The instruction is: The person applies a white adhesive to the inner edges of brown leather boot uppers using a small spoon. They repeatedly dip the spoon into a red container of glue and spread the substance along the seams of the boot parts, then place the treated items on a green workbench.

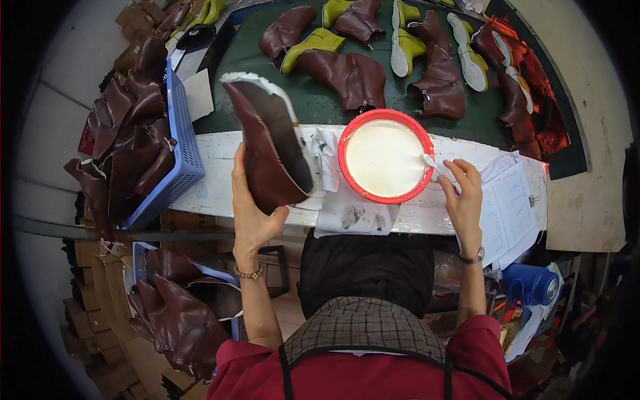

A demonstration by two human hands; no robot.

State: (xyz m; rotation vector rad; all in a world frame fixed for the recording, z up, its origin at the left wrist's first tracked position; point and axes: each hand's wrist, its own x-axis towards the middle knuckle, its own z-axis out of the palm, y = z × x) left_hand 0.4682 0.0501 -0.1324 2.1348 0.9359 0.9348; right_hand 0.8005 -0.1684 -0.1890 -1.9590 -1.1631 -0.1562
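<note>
My left hand [256,210] is closed around a brown leather boot upper [262,160], its opening facing right and a pale, ragged edge along its top. At the right rim of a red bowl [344,163] filled with creamy white liquid [383,159], my right hand [465,198] pinches a small white-coated brush [432,164]. The brush tip lies over the bowl's rim. A stained white cloth [357,217] lies under and in front of the bowl, and a crumpled strip [326,160] sits between the bowl and the upper.
Brown uppers and yellow-green shoe forms [407,43] lie across the green tabletop [233,53]. Blue baskets [183,157] of brown uppers stand to the left, one lower down. Written papers [508,207] lie at the right of the white board [427,217]; a blue jug [527,283] stands below.
</note>
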